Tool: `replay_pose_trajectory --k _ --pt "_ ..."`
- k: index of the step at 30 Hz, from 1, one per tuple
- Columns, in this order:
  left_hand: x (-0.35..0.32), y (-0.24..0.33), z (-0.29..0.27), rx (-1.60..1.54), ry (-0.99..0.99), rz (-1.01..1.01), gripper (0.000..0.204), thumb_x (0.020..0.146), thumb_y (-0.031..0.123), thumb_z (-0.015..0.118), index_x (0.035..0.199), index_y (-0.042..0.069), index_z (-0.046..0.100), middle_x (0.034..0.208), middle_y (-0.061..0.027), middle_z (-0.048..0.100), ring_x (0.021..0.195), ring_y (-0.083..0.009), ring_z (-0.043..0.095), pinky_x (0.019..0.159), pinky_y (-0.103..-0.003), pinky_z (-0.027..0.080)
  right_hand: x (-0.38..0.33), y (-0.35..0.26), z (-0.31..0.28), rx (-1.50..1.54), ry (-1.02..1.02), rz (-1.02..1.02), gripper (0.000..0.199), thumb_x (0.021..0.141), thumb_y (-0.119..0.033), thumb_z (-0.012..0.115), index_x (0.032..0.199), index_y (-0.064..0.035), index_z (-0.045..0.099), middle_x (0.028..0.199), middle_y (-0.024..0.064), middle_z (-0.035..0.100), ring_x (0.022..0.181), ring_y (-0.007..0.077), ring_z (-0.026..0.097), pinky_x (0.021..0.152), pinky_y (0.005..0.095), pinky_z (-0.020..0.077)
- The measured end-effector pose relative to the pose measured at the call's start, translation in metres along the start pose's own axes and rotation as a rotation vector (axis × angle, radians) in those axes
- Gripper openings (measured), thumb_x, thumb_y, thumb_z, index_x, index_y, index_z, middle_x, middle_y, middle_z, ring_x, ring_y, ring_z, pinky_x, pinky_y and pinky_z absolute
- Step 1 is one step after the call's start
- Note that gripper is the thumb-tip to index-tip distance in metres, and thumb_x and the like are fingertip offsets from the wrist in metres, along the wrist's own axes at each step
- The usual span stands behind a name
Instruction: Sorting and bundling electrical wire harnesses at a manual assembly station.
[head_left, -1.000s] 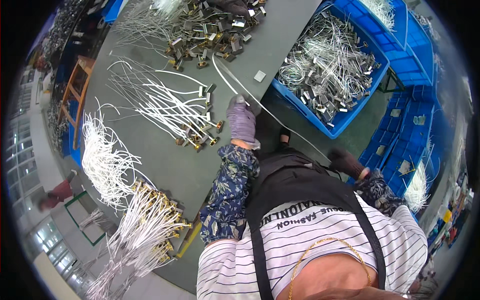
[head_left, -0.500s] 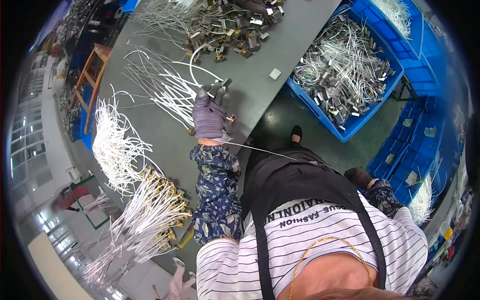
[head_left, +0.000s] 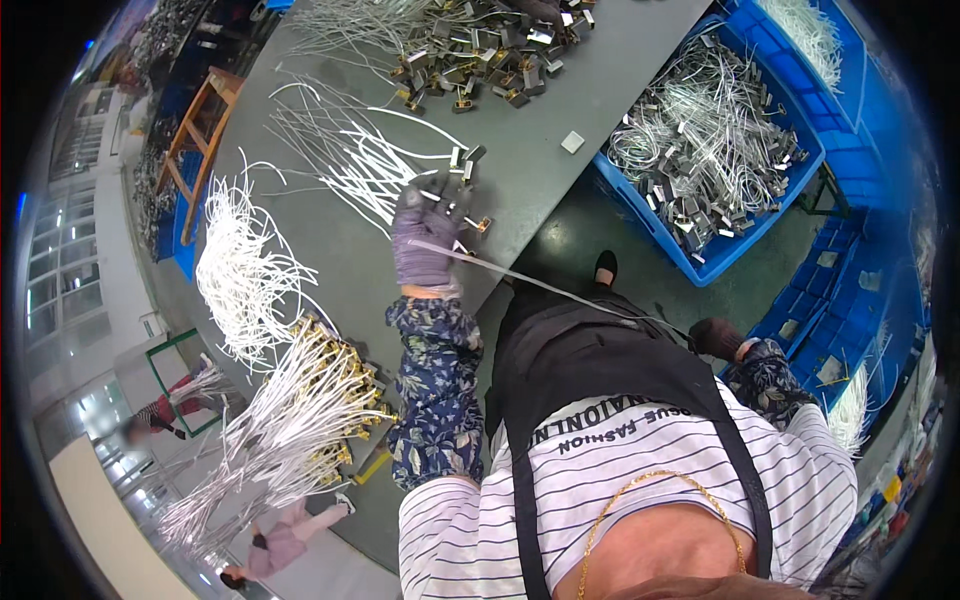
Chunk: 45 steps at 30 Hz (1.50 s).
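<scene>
While a flat grey table (head_left: 540, 185) spread across eleven o'clock, a blue rectangular plastic bin (head_left: 715, 265) stood at two. Loose white cables with small boxy ends (head_left: 362, 178) lay at eleven, partly under the purple-gloved left hand (head_left: 424, 225), fingers bent, their grip unclear. At three, the maroon-gloved right hand (head_left: 714, 338) clenched a thin pale strand (head_left: 510, 271) reaching the left glove.

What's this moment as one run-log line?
Left hand: gloved, at wire bundle on table | Right hand: gloved, at end of long wire | Blue bin: heaped with wires
</scene>
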<state>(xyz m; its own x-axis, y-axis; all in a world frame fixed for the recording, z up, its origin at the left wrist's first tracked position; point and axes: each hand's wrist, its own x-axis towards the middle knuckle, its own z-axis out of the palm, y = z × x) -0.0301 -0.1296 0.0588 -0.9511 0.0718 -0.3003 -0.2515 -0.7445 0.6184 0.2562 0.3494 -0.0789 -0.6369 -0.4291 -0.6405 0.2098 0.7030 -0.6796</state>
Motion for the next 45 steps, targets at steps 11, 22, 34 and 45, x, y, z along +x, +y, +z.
replay_pose_trajectory --k 11,22,34,45 --pt "-0.018 0.015 0.015 0.029 0.37 0.232 0.027 0.096 0.02 0.06 0.118 0.005 0.055 0.112 -0.015 0.063 0.103 -0.0316 0.063 0.091 -0.05 0.057 0.015 0.004 0.007 -0.11 -0.153 0.002 0.021 0.083 -0.024 0.062 0.078 -0.005 0.069 0.073 0.0174 0.066 0.07 0.0373 0.065 0.059 0.0445 0.0479" --pt "-0.014 0.023 0.004 -0.058 0.353 0.381 0.031 0.096 0.023 0.058 0.117 0.0 0.052 0.112 -0.0197 0.061 0.102 -0.0364 0.064 0.091 -0.055 0.057 0.033 0.01 0.008 -0.12 -0.166 -0.179 0.015 0.079 -0.013 0.064 0.089 -0.0087 0.074 0.074 0.0078 0.069 0.06 0.0188 0.067 0.054 0.0342 0.0537" --pt "-0.053 -0.043 0.042 1.521 -0.136 0.17 0.032 0.088 0.028 0.066 0.107 0.003 0.061 0.084 -0.0118 0.066 0.083 -0.0249 0.065 0.078 -0.037 0.053 0.052 -0.017 -0.005 -0.165 0.041 -0.269 0.015 0.084 -0.018 0.064 0.087 -0.0049 0.071 0.083 0.0148 0.069 0.074 0.0322 0.066 0.066 0.0399 0.0513" --pt "-0.043 0.022 0.04 1.013 0.21 0.342 0.028 0.092 0.032 0.066 0.092 0.004 0.065 0.071 -0.0032 0.062 0.061 -0.0109 0.057 0.054 -0.027 0.045 0.103 -0.177 -0.083 0.112 0.099 -0.127 0.033 0.082 -0.022 0.072 0.11 -0.0043 0.069 0.091 0.0132 0.07 0.077 0.0268 0.065 0.074 0.035 0.0515"
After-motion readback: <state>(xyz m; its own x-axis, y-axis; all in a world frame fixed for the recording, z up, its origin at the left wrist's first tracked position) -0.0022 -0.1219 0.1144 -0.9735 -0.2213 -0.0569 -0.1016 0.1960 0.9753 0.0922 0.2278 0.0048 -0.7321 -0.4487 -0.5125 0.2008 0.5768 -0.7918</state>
